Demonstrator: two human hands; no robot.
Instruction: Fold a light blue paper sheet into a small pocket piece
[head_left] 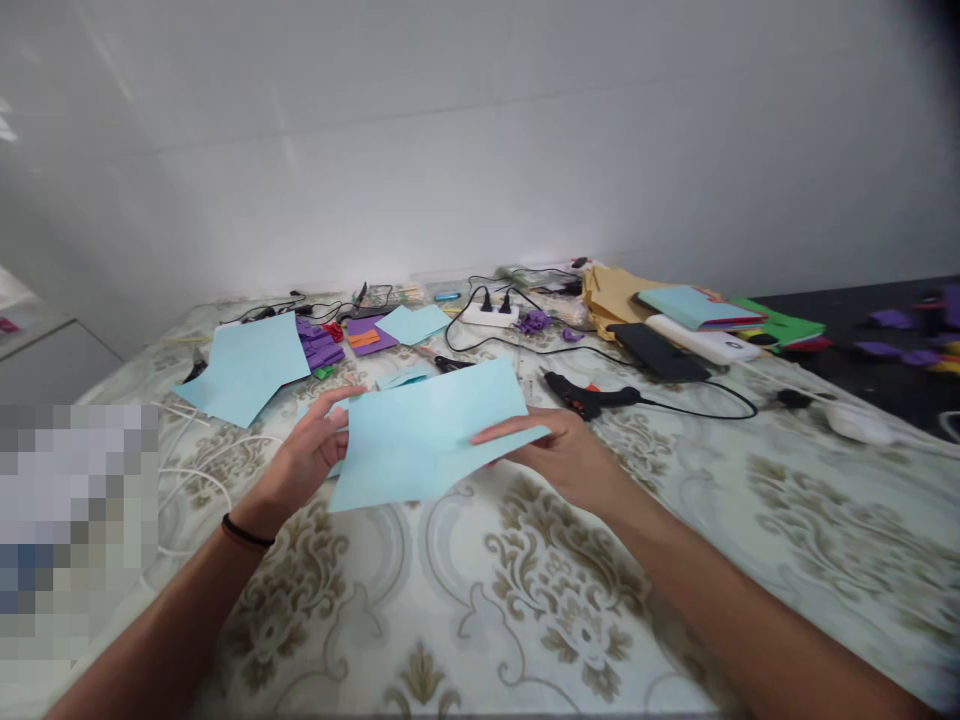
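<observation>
A light blue sheet of paper (pixel 420 430) is held up over the table between my two hands. My left hand (pixel 311 440) grips its left edge, with the thumb and fingers partly behind the sheet. At the right end, my right hand (pixel 559 450) pinches the paper, the index finger lying across its front and a narrow flap jutting to the right. Beyond the sheet lie scissors (pixel 450 363) with dark handles and some small blue paper pieces (pixel 405 377). To the left rests another large light blue sheet (pixel 251 370).
A black glue gun (pixel 589 393) with a cord lies right of my right hand. Behind are a white power strip (pixel 487 315), purple paper strips (pixel 319 345) and a blue square (pixel 412 324). A black phone-like slab (pixel 660 352) and stacked coloured papers (pixel 701 306) sit at right. White cable (pixel 225 480) loops at left.
</observation>
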